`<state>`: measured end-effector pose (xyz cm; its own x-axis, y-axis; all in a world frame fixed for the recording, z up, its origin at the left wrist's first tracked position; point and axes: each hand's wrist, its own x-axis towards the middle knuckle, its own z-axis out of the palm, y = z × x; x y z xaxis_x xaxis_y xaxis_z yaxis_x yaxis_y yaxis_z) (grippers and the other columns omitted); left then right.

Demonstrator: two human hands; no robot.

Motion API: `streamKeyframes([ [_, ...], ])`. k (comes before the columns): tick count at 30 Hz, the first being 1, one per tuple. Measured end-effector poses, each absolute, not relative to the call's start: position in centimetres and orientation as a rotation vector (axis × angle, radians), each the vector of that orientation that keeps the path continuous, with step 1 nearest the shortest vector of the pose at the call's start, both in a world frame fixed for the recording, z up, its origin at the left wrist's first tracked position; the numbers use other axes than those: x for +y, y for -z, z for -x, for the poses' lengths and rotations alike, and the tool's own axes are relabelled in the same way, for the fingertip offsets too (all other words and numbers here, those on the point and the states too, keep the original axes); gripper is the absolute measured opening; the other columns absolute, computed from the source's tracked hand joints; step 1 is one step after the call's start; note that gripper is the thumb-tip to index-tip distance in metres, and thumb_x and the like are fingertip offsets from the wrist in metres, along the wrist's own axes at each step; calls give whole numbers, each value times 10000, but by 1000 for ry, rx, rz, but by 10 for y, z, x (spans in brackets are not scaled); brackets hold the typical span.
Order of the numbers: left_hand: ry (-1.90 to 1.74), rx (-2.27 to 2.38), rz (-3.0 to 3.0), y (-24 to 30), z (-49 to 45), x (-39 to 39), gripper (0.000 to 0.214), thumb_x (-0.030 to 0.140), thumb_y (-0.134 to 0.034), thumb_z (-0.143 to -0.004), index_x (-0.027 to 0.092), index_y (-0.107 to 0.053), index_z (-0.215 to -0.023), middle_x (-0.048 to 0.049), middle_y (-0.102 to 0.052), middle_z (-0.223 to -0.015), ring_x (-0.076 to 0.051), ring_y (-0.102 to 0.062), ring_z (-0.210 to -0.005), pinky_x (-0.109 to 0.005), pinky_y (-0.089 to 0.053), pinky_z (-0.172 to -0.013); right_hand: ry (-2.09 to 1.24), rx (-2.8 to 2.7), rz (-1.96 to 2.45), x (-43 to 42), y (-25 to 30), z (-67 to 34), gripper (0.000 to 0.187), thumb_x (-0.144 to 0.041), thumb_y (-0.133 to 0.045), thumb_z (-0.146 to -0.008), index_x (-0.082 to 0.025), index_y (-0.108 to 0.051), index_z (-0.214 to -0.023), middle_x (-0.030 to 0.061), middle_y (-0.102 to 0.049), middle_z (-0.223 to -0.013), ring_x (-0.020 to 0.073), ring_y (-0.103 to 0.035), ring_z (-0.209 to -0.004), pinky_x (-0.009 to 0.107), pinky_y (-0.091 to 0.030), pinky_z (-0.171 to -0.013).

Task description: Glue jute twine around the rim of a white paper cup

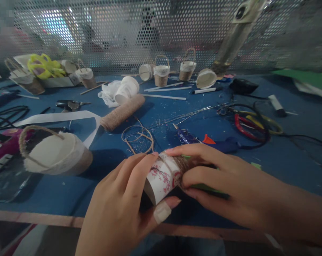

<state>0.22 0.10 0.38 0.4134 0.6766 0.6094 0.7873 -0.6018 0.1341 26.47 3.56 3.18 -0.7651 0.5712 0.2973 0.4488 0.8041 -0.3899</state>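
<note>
Between my two hands lies a paper cup (pixel 162 177), tilted on its side, white with pink blossom print. Brown twine is wound round its far right end, and a strand runs along its upper side. My left hand (pixel 123 192) grips the cup's open end, fingers on top and a taped thumb below. My right hand (pixel 211 174) closes its fingers on the twine-wrapped end, partly hiding it. Loose twine (pixel 138 138) curls on the table just beyond the cup, near a large twine spool (pixel 123 112). A blue glue gun (pixel 187 136) lies behind my right hand.
A twine-handled cup basket (pixel 62 153) and a magenta glue gun (pixel 7 149) stand at left. White ribbon (pixel 62 116), scissors (pixel 247 126), white sticks (pixel 165 96) and several small baskets (pixel 161 71) lie farther back, before a perforated metal screen (pixel 118 35). Cables cross the right side.
</note>
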Motion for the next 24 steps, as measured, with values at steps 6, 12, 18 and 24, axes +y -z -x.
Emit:
streamKeyframes([
  [6,937,-1318,2505,-3,-2,1,564,643,-510,-1103,173,-525,-1415,-153,-772,-1270,-261,-796,-1073,-360,-671,-858,-413,-2588,780,34,-33,-264,145,-201,-529,-1105,-290,-641,-1127,68,-600,-1578,222,-781,-1161,369,-667,-866],
  [12,932,-1311,2490,-6,-2,0,554,643,-493,-1109,170,-525,-1396,-156,-782,-1245,-265,-807,-1055,-364,-681,-838,-407,-2580,766,35,-31,-265,147,-197,-531,-1105,-289,-643,-1127,72,-611,-1570,219,-780,-1168,372,-665,-878],
  [18,931,-1290,2474,-5,-4,1,558,641,-478,-1114,162,-522,-1397,-166,-782,-1243,-273,-810,-1049,-375,-687,-842,-408,-2590,771,36,-34,-263,148,-183,-537,-1095,-284,-645,-1111,69,-617,-1569,234,-789,-1153,401,-682,-874],
  [24,919,-1302,2468,-4,-3,1,559,645,-478,-1111,170,-524,-1401,-158,-784,-1236,-275,-808,-1054,-376,-687,-838,-408,-2595,780,36,-31,-263,153,-192,-532,-1098,-293,-641,-1135,63,-596,-1590,223,-800,-1084,378,-685,-806],
])
